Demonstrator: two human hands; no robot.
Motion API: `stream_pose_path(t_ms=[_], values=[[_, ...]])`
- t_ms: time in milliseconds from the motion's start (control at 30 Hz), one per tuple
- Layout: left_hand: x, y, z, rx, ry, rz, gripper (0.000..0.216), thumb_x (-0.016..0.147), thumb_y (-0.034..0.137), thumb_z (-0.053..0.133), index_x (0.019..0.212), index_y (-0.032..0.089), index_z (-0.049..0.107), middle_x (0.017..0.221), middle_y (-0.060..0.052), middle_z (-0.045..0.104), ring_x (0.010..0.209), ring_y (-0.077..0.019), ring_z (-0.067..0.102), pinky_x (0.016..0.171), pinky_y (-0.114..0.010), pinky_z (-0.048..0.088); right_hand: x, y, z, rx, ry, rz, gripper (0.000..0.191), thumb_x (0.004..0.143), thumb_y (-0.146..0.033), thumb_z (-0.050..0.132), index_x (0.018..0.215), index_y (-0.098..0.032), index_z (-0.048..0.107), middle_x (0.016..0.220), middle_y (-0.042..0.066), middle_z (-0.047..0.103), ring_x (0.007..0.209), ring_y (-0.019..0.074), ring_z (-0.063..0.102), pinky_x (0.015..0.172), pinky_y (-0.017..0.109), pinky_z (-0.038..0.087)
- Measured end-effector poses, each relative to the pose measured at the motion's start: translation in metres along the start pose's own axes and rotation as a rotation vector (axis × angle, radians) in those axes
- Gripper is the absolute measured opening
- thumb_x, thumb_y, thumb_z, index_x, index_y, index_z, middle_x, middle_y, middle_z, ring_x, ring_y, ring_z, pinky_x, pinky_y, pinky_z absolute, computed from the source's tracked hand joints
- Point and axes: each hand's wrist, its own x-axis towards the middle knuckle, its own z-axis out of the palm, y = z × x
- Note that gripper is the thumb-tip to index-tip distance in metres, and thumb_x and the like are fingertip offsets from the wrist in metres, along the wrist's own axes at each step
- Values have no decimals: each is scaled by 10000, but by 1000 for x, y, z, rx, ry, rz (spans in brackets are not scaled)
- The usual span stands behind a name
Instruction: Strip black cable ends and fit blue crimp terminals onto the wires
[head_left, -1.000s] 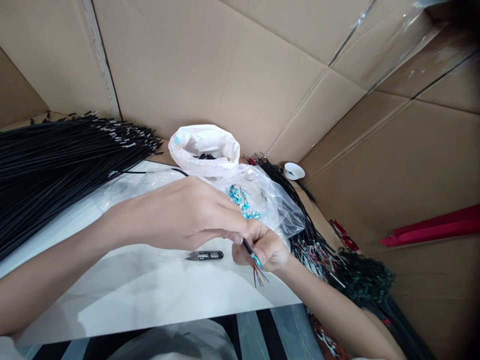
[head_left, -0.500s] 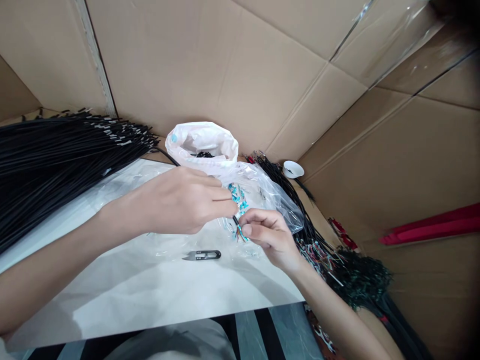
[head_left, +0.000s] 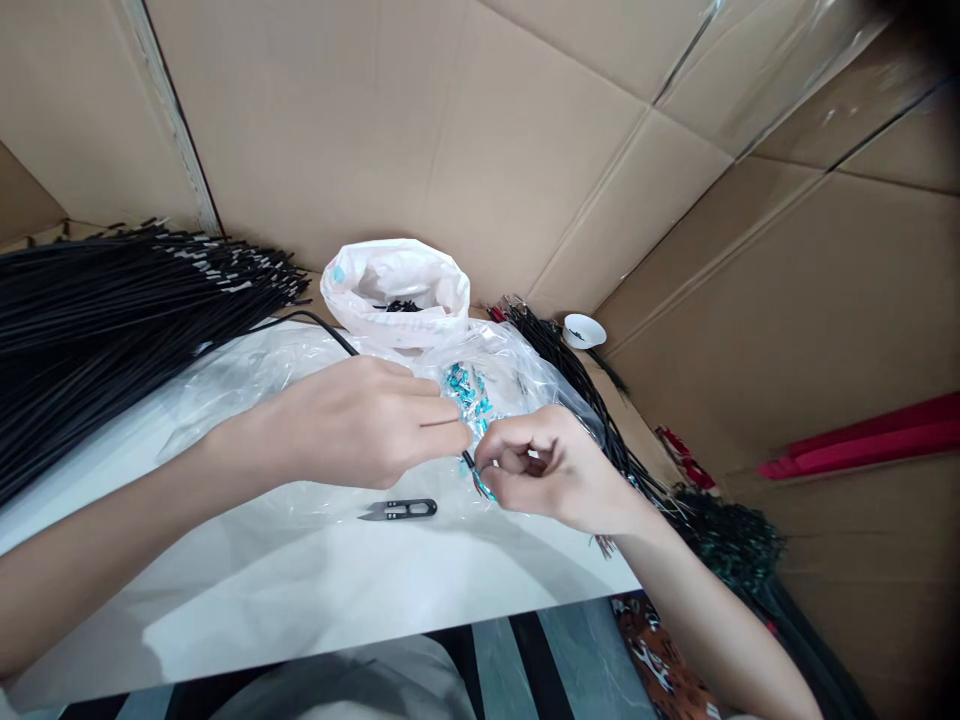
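My left hand [head_left: 375, 425] is closed around a black cable [head_left: 324, 325], which rises behind the knuckles and curves off to the left. The stripped end of this cable, with thin coloured wires and blue foil [head_left: 487, 492], pokes out past my left fingers. Thumb and forefinger of my right hand [head_left: 559, 475] pinch at that blue foil; the exact contact is partly hidden by the fingers. Just beyond both hands lies a pile of blue and silver foil scraps [head_left: 469, 390] on clear plastic. Thread snips [head_left: 401, 510] lie on the white table surface, nearer to me.
A large bundle of black cables [head_left: 97, 300] fills the left side. At the back stands a white plastic bag [head_left: 397, 325] with small black pieces inside. More cables [head_left: 562, 355] and a small white bowl [head_left: 583, 331] are to the right. Cardboard walls [head_left: 375, 120] enclose the table.
My right hand has turned and its fingers have curled more at the cable end. Both hands sit slightly lower in view, and more of the cable and foil scraps shows.
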Motion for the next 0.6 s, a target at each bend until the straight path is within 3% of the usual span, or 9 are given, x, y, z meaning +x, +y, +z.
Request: stream_pose_path(t_ms=[133,300,600], values=[[0,1,4,121,152,60,326,987,43,413,847,176,675,722,11,681,597,-127,535,532,-301,369,5,11,1,414,3,182,45,642,-180,670,612,-155,648,440,-96,372,413,42,202,400,224,117],[-2,2,8,199,263,102,285,1015,110,424,937,162,693,783,-1,725,625,-123,585,518,-300,381,3,19,11,831,-6,319,18,596,-158,641,590,-156,624,392,-130,303,358,16,95,380,212,53],[-1,2,-1,142,374,16,319,1032,142,370,944,164,675,778,6,752,563,-125,562,461,-314,372,0,-2,29,1140,-113,202,237,695,-161,644,552,-176,456,373,-153,207,339,1,74,372,148,120]])
